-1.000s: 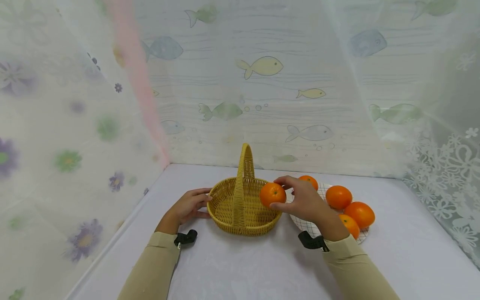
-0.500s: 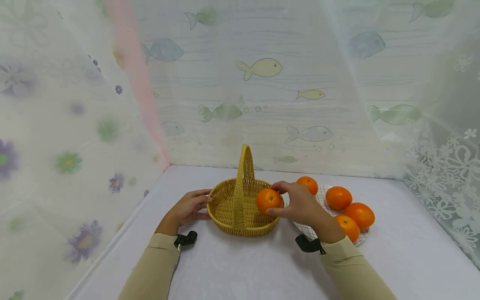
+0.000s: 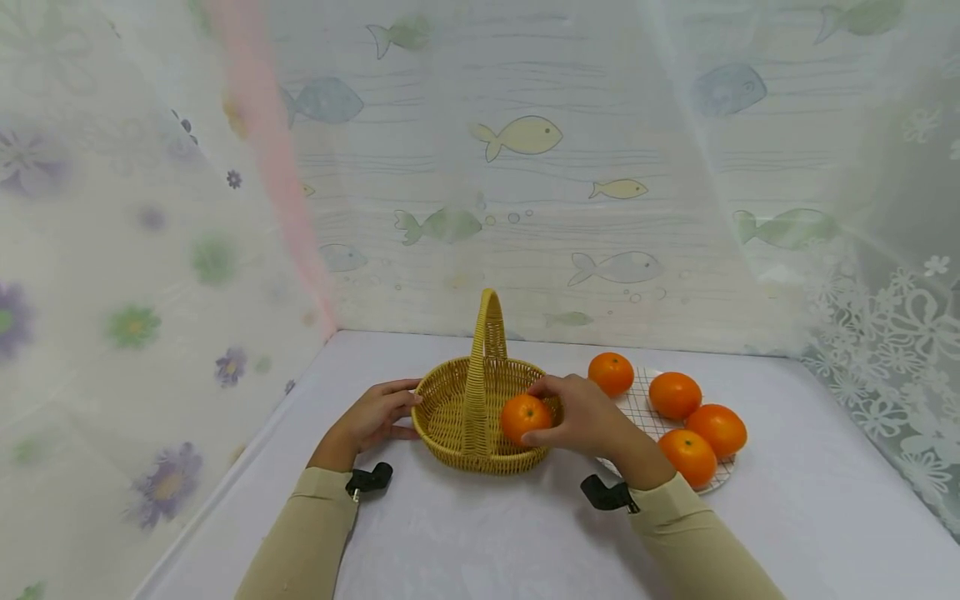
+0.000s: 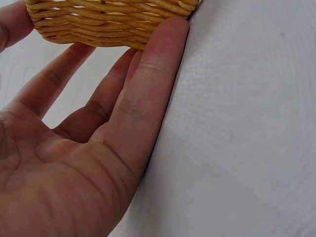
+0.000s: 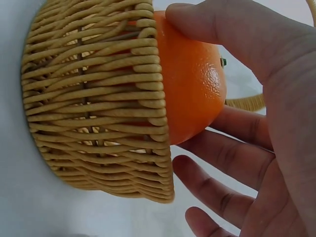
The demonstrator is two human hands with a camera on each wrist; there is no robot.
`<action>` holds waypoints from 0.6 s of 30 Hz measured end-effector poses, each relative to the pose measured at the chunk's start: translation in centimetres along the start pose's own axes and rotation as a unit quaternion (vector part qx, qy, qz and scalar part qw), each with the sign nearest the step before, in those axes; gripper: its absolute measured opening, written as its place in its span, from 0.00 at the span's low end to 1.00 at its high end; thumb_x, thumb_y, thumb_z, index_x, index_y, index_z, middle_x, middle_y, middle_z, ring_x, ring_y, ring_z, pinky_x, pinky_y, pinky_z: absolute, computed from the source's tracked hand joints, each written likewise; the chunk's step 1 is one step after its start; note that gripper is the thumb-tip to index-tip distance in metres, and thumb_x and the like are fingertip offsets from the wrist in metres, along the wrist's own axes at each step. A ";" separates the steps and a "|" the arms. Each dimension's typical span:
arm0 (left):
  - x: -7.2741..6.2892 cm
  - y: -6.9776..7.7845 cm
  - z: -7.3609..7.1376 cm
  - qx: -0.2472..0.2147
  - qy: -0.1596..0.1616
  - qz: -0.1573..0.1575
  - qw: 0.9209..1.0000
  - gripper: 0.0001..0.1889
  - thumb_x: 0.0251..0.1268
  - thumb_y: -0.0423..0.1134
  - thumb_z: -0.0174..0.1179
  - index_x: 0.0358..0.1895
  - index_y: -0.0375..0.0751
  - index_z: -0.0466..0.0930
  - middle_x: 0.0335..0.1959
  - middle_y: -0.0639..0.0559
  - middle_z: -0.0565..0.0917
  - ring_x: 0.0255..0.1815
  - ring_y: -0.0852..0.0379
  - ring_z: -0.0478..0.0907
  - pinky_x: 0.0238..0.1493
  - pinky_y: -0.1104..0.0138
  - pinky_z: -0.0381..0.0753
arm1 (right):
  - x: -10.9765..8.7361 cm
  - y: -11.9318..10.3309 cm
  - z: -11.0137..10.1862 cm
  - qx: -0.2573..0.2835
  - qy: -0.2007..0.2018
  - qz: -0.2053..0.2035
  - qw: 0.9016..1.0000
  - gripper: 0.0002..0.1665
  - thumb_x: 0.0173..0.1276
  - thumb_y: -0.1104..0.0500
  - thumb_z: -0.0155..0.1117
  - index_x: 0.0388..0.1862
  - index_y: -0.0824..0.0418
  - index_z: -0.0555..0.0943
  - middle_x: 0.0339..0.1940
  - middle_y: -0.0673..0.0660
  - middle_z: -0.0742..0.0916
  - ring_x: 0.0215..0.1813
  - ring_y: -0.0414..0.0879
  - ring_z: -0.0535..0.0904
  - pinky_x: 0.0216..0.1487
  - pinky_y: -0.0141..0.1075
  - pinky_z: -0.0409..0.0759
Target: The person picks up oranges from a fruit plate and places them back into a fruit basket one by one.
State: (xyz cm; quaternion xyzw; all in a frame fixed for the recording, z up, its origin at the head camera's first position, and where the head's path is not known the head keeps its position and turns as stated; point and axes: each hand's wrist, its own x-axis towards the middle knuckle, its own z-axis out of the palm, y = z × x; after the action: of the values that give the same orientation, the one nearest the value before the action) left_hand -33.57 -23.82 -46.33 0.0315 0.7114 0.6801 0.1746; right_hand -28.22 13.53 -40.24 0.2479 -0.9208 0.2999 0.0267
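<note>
My right hand [image 3: 592,421] pinches an orange [image 3: 524,419] between thumb and fingers, low over the right end of a yellow wicker basket [image 3: 442,446]. In the right wrist view the orange [image 5: 192,84] sits partly below the basket's rim [image 5: 160,108], and its lower part is hidden behind the weave. At the basket's left end, my left hand [image 3: 375,417] holds the side, thumb at the rim. The left wrist view has its fingers [image 4: 148,84] against the outer wicker wall [image 4: 108,24], low by the table.
A white plate with a grid pattern [image 3: 639,406] stands right of the basket, with several oranges [image 3: 716,430] on it. The basket's tall handle [image 3: 477,367] arches over its middle. A fish-printed curtain [image 3: 525,208] hangs behind the white table [image 3: 480,533].
My right hand has moved left and down with the orange, from over the basket's right rim into the basket's opening. The left hand has stayed at the basket's left end.
</note>
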 end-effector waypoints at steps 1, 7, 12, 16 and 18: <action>0.0 0.0 0.0 0.001 0.000 0.000 1.000 0.29 0.73 0.43 0.63 0.75 0.44 0.71 0.66 0.42 0.80 0.57 0.50 0.85 0.51 0.47 0.89 | 0.0 -0.1 0.1 -0.002 0.000 0.002 1.000 0.34 0.50 0.36 0.84 0.56 0.41 0.84 0.50 0.41 0.86 0.51 0.41 0.77 0.55 0.42 0.79; 0.0 -0.1 0.0 0.003 -0.002 0.003 1.000 0.29 0.74 0.43 0.62 0.75 0.44 0.70 0.67 0.42 0.79 0.58 0.50 0.84 0.51 0.47 0.89 | -0.2 -0.4 0.4 -0.017 -0.004 0.011 1.000 0.33 0.49 0.36 0.84 0.54 0.38 0.84 0.48 0.39 0.86 0.50 0.43 0.76 0.53 0.42 0.76; 0.0 -0.1 0.0 0.000 -0.004 0.004 1.000 0.29 0.74 0.42 0.62 0.75 0.44 0.70 0.67 0.41 0.80 0.58 0.50 0.84 0.51 0.46 0.89 | -0.1 -0.4 0.7 -0.035 -0.006 0.006 0.999 0.33 0.50 0.35 0.83 0.54 0.40 0.84 0.47 0.40 0.87 0.49 0.43 0.76 0.54 0.42 0.76; 0.0 -0.1 -0.1 0.000 -0.004 0.005 1.000 0.29 0.73 0.42 0.63 0.75 0.44 0.70 0.67 0.41 0.80 0.57 0.50 0.84 0.51 0.47 0.89 | 0.0 -0.3 0.8 -0.037 -0.004 0.000 0.999 0.33 0.50 0.35 0.83 0.53 0.42 0.84 0.47 0.40 0.87 0.50 0.42 0.77 0.55 0.43 0.76; 0.1 -0.1 -0.1 0.001 -0.005 0.006 1.000 0.29 0.73 0.42 0.63 0.75 0.44 0.70 0.67 0.41 0.80 0.57 0.50 0.85 0.51 0.47 0.89 | 0.0 -0.3 0.9 -0.035 -0.004 -0.001 0.999 0.33 0.50 0.35 0.83 0.53 0.43 0.84 0.48 0.40 0.87 0.50 0.42 0.77 0.56 0.43 0.76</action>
State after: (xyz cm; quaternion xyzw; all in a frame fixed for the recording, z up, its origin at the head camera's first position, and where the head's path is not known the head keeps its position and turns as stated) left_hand -33.63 -23.89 -46.44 0.0389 0.7113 0.6799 0.1742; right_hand -27.95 12.83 -40.80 0.2487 -0.9307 0.2664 0.0316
